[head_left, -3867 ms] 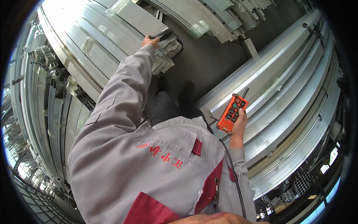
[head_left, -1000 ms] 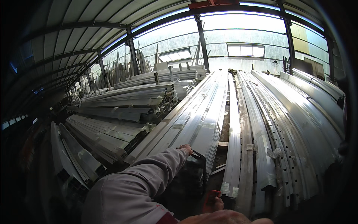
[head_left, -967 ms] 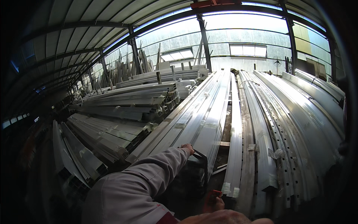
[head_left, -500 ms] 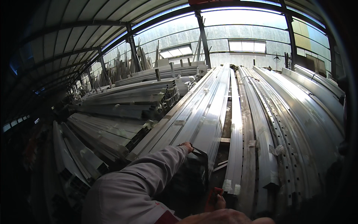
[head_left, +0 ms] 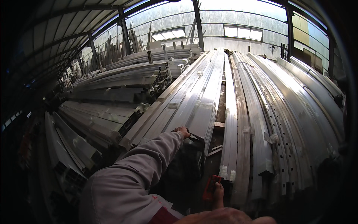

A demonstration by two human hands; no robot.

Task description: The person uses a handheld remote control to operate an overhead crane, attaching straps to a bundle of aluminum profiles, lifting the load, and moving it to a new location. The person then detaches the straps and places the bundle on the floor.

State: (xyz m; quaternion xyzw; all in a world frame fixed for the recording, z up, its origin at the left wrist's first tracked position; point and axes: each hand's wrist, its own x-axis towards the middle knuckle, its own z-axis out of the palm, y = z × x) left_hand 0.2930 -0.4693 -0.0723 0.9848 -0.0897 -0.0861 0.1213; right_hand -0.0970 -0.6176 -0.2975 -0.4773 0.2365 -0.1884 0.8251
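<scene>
My left arm, in a grey sleeve, reaches forward from the lower left. At its end my left hand (head_left: 182, 131) is closed on a black strap (head_left: 198, 138) at the near end of a bundle of silvery metal profiles (head_left: 197, 118). The strap runs down around a dark, glossy shape (head_left: 184, 160), which is too dim to make out. Lower and to the right, my right hand (head_left: 218, 192) grips a red-orange handheld box (head_left: 211, 186) with a dark face. Part of this hand's grip is in shadow.
Long metal profiles (head_left: 231, 142) lie to the right of a narrow gap, some with punched holes. Stacks of square tubes (head_left: 123, 84) fill the left. Short pieces (head_left: 215, 150) sit in the gap. Posts (head_left: 198, 26) and a pale wall stand behind.
The view has tilted down and shifted slightly, so the stacks sit higher in the picture. The red-orange box has come up more fully into view. My left hand keeps its grip on the strap.
</scene>
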